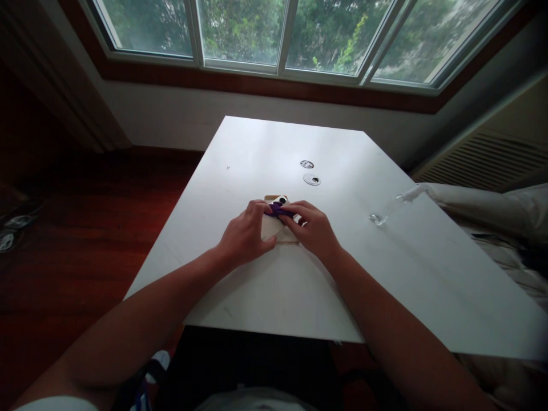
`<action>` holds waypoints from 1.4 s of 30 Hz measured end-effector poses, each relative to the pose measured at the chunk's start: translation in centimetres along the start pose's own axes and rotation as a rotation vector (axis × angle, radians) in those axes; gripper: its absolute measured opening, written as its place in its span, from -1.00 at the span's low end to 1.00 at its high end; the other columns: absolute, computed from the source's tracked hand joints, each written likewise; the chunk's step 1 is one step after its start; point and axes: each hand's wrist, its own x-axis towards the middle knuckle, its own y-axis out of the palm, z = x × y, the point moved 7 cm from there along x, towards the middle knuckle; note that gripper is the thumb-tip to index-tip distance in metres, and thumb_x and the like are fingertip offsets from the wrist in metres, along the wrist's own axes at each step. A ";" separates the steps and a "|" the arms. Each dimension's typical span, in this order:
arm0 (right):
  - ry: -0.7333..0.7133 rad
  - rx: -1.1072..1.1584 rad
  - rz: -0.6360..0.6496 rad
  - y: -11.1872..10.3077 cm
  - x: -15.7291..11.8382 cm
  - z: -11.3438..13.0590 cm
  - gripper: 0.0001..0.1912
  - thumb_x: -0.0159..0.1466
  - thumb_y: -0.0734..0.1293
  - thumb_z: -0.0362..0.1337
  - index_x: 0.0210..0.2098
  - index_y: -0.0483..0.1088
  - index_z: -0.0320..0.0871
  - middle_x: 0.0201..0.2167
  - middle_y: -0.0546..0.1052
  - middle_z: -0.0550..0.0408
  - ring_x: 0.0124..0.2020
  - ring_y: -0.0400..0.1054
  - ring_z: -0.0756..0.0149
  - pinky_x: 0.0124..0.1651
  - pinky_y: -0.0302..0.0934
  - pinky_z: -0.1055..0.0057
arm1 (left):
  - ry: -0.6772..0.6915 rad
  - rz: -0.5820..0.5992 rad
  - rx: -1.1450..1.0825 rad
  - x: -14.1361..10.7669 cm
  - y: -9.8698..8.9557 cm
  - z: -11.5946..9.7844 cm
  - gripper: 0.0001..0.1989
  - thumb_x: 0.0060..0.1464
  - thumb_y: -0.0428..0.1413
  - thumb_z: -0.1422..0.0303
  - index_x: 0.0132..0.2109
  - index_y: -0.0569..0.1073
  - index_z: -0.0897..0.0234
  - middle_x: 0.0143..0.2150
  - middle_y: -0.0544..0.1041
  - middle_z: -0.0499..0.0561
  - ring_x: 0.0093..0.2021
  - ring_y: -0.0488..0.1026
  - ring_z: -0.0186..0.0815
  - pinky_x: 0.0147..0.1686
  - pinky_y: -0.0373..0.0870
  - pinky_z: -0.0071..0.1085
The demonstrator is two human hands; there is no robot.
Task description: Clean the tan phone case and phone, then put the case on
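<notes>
A white phone (280,200) with dark camera lenses lies back-up over a flat tan-edged thing (270,198), near the middle of the white table. Across the phone's back is a small, soft-looking purple piece (278,210); its exact kind is unclear. My left hand (248,233) curves around the left side, its index finger at the purple piece's left end and its thumb low by the near edge. From the right, my right hand (311,225) pinches the purple piece between thumb and fingers. My fingers hide part of the phone.
Two round discs (311,180) (307,164) lie on the white table (257,297) beyond my hands. To the right is a clear plastic piece with shiny round ends (377,218). Pale fabric (492,205) drapes beside the table's right edge. A window (244,34) is behind.
</notes>
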 end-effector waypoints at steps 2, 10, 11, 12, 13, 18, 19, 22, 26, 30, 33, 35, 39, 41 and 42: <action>0.023 -0.010 -0.023 -0.3 0.1 -0.4 -0.75 0.32 0.42 -0.26 -0.01 0.58 0.01 -0.11 0.59 0.05 -0.31 0.47 0.28 -0.37 0.38 0.34 | -0.008 0.001 0.006 0.0 0.1 0.0 -0.37 -0.03 0.29 0.32 0.12 0.17 0.14 0.19 0.35 0.15 0.04 0.49 -0.06 -0.19 0.53 -0.20; -0.089 0.074 0.099 2.0 -0.8 2.3 -0.73 0.32 0.40 -0.33 0.00 0.56 0.01 -0.02 0.57 0.05 -0.29 0.47 0.30 -0.31 0.40 0.34 | -0.026 0.001 -0.004 -0.1 -0.1 0.2 -0.41 0.00 0.24 0.35 0.13 0.16 0.12 0.20 0.37 0.12 -0.01 0.51 -0.09 -0.20 0.51 -0.22; -0.099 0.080 0.110 2.1 -0.9 2.5 -0.73 0.32 0.40 -0.33 0.00 0.56 0.01 -0.01 0.56 0.05 -0.26 0.47 0.29 -0.29 0.41 0.33 | -0.029 0.006 -0.004 -0.1 0.0 0.3 -0.42 0.00 0.23 0.35 0.13 0.16 0.12 0.20 0.36 0.12 -0.02 0.51 -0.09 -0.21 0.51 -0.22; -0.102 0.081 0.117 2.2 -0.9 2.5 -0.73 0.32 0.40 -0.32 0.01 0.56 0.02 0.00 0.56 0.05 -0.24 0.48 0.28 -0.27 0.41 0.33 | -0.030 0.012 -0.004 -0.1 0.0 0.3 -0.42 0.01 0.23 0.35 0.13 0.16 0.12 0.21 0.36 0.12 -0.02 0.51 -0.08 -0.21 0.51 -0.22; -0.099 0.079 0.120 2.2 -0.9 2.4 -0.73 0.32 0.40 -0.32 0.01 0.56 0.02 0.01 0.56 0.05 -0.24 0.48 0.28 -0.27 0.41 0.33 | -0.031 0.016 -0.003 -0.1 0.1 0.3 -0.41 0.00 0.24 0.35 0.14 0.16 0.12 0.21 0.36 0.12 -0.02 0.51 -0.08 -0.21 0.51 -0.21; -0.002 0.023 0.044 0.8 -0.3 0.5 -0.76 0.33 0.40 -0.26 -0.01 0.58 0.02 -0.08 0.59 0.05 -0.29 0.49 0.27 -0.33 0.40 0.33 | -0.020 0.013 -0.006 -0.1 0.3 0.2 -0.35 -0.03 0.29 0.33 0.14 0.15 0.13 0.19 0.36 0.12 0.02 0.49 -0.07 -0.18 0.52 -0.20; 0.016 0.012 0.022 0.5 -0.2 0.2 -0.76 0.33 0.40 -0.24 -0.01 0.58 0.01 -0.09 0.59 0.04 -0.29 0.49 0.27 -0.34 0.40 0.33 | -0.015 0.010 -0.004 -0.1 0.3 0.2 -0.35 -0.03 0.29 0.32 0.14 0.15 0.13 0.19 0.36 0.12 0.03 0.49 -0.07 -0.18 0.52 -0.20; 0.030 0.007 -0.005 0.2 -0.1 0.1 -0.75 0.33 0.40 -0.23 -0.01 0.58 0.00 -0.10 0.59 0.03 -0.27 0.49 0.25 -0.35 0.40 0.34 | -0.008 0.007 0.000 -0.1 0.2 0.1 -0.36 -0.02 0.29 0.32 0.14 0.14 0.13 0.19 0.36 0.13 0.04 0.48 -0.06 -0.18 0.52 -0.21; -0.025 0.044 0.059 1.3 -0.5 1.6 -0.76 0.33 0.40 -0.27 -0.02 0.58 0.01 -0.06 0.58 0.05 -0.30 0.48 0.29 -0.33 0.41 0.34 | -0.025 0.010 -0.001 -0.1 0.0 0.1 -0.37 -0.01 0.27 0.33 0.14 0.14 0.12 0.19 0.37 0.12 0.01 0.50 -0.07 -0.18 0.51 -0.20; -0.055 0.057 0.100 2.0 -0.9 2.5 -0.75 0.32 0.40 -0.28 -0.02 0.57 0.03 -0.03 0.58 0.05 -0.21 0.50 0.24 -0.23 0.44 0.30 | -0.044 0.018 -0.005 -0.1 0.1 0.2 -0.39 0.00 0.24 0.35 0.14 0.15 0.10 0.20 0.37 0.11 -0.01 0.52 -0.07 -0.18 0.51 -0.19; -0.022 0.044 0.086 1.6 -0.7 1.8 -0.76 0.33 0.40 -0.27 -0.02 0.58 0.03 -0.05 0.59 0.04 -0.16 0.52 0.21 -0.21 0.46 0.29 | -0.039 0.018 -0.008 -0.1 0.2 0.2 -0.37 -0.01 0.26 0.34 0.16 0.15 0.10 0.19 0.37 0.11 -0.01 0.52 -0.07 -0.16 0.51 -0.19; 0.009 0.039 0.047 1.0 -0.4 1.0 -0.77 0.33 0.40 -0.26 -0.02 0.59 0.03 -0.08 0.60 0.03 -0.15 0.52 0.19 -0.22 0.46 0.29 | -0.028 0.019 -0.006 -0.1 0.3 0.1 -0.35 -0.02 0.27 0.34 0.16 0.14 0.12 0.18 0.37 0.12 0.00 0.50 -0.07 -0.16 0.52 -0.19; 0.041 0.033 -0.012 0.2 -0.1 0.3 -0.76 0.32 0.42 -0.24 -0.02 0.59 0.00 -0.10 0.59 0.02 -0.19 0.51 0.20 -0.28 0.44 0.30 | -0.008 0.011 -0.010 -0.1 0.2 -0.2 -0.34 -0.02 0.29 0.33 0.15 0.14 0.13 0.19 0.36 0.13 0.07 0.48 -0.05 -0.14 0.52 -0.19; 0.026 0.035 0.004 0.5 -0.2 0.7 -0.77 0.32 0.41 -0.26 -0.03 0.59 0.00 -0.09 0.59 0.03 -0.21 0.51 0.22 -0.27 0.44 0.30 | -0.010 0.004 -0.015 -0.1 0.1 -0.1 -0.34 -0.02 0.29 0.34 0.16 0.14 0.13 0.19 0.36 0.13 0.06 0.48 -0.06 -0.14 0.52 -0.19; 0.010 0.038 0.024 0.8 -0.4 1.1 -0.77 0.33 0.41 -0.27 -0.03 0.58 0.00 -0.08 0.59 0.04 -0.21 0.51 0.22 -0.25 0.44 0.30 | -0.014 0.002 -0.017 -0.1 0.1 -0.1 -0.34 -0.02 0.28 0.34 0.16 0.14 0.13 0.19 0.37 0.13 0.05 0.48 -0.06 -0.14 0.52 -0.19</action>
